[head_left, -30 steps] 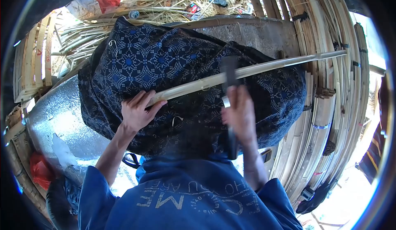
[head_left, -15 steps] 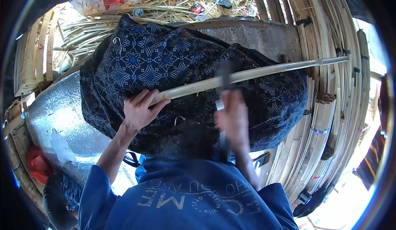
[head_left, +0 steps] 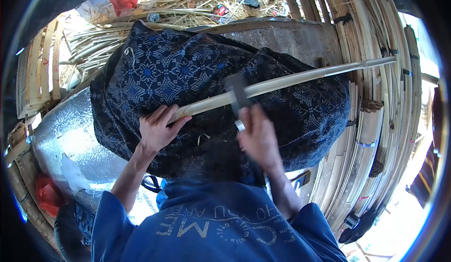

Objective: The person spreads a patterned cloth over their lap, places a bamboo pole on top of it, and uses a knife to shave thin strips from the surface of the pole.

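A long pale bamboo strip point(head_left: 291, 82) lies slantwise across a dark blue patterned cloth point(head_left: 164, 69). My left hand point(head_left: 159, 128) grips the strip's left end, thumb below and fingers above. Closed round the handle of a knife point(head_left: 236, 90) is my right hand point(head_left: 259, 135), slightly blurred. The dark blade crosses the strip near its middle. A metal band shows where blade and handle meet. Small curled shavings rest on the cloth.
Bundled bamboo slats point(head_left: 371, 121) run along the right side. Loose strips and straw point(head_left: 183, 8) lie beyond the cloth. At the left are a shiny metallic sheet point(head_left: 75, 125), a wooden crate point(head_left: 42, 69) and a red bag point(head_left: 47, 196).
My right hand and the knife have moved left along the strip, and the blade leans more to the left. My left hand keeps its hold at the strip's end.
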Demonstrator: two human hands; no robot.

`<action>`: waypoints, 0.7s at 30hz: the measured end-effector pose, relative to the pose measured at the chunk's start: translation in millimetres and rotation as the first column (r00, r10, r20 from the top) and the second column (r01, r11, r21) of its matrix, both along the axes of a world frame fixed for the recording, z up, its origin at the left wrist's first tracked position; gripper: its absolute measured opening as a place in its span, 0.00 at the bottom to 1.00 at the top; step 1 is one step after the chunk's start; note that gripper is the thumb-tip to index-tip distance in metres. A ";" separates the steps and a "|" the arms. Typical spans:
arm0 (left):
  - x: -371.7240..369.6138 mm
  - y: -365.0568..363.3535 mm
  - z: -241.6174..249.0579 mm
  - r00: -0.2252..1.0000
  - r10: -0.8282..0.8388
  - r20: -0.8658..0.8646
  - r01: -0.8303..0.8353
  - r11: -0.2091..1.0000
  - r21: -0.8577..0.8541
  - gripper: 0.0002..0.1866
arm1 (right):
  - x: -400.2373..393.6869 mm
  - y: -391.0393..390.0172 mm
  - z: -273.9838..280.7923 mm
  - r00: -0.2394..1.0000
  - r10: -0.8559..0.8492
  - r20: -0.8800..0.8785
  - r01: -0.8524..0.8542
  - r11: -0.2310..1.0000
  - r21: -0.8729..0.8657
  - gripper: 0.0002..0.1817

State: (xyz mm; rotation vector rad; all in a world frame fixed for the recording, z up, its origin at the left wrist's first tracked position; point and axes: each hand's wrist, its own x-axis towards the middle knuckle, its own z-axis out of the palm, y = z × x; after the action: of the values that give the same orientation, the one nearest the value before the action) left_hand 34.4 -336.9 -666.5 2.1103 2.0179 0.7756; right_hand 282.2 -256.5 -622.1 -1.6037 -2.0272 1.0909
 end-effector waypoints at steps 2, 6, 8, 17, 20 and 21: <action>0.6 -1.2 4.4 0.998 0.024 0.055 -0.024 1.000 -0.007 0.19 | 19.8 40.2 46.5 0.910 -0.407 0.082 0.408 0.839 -0.360 0.08; -21.3 -15.3 20.0 0.999 0.030 0.038 -0.029 1.000 -0.003 0.19 | 65.2 59.4 67.4 0.864 -0.502 -0.030 0.459 0.812 -0.360 0.17; -53.1 -41.1 12.8 0.999 0.028 0.029 -0.028 0.999 0.018 0.18 | 74.5 59.3 69.1 0.799 -0.598 -0.064 0.526 0.746 -0.408 0.17; -39.0 -12.7 61.7 0.991 -0.005 -0.133 -0.019 0.984 -0.179 0.25 | 86.3 53.3 55.7 0.766 -0.584 -0.270 0.461 0.791 -0.403 0.16; 22.4 36.9 59.7 0.996 -0.086 0.015 0.087 0.989 -0.118 0.25 | 85.2 51.9 49.4 0.796 -0.544 -0.265 0.435 0.819 -0.374 0.16; 39.3 52.5 57.6 0.991 -0.122 0.054 0.127 0.986 -0.106 0.24 | 84.6 51.8 48.5 0.820 -0.523 -0.233 0.430 0.831 -0.354 0.17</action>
State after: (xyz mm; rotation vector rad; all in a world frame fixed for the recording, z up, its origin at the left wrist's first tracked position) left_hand 73.7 -284.4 -608.9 2.1122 1.8394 0.6733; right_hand 366.8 -204.8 -573.6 -1.7971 -1.1928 1.3706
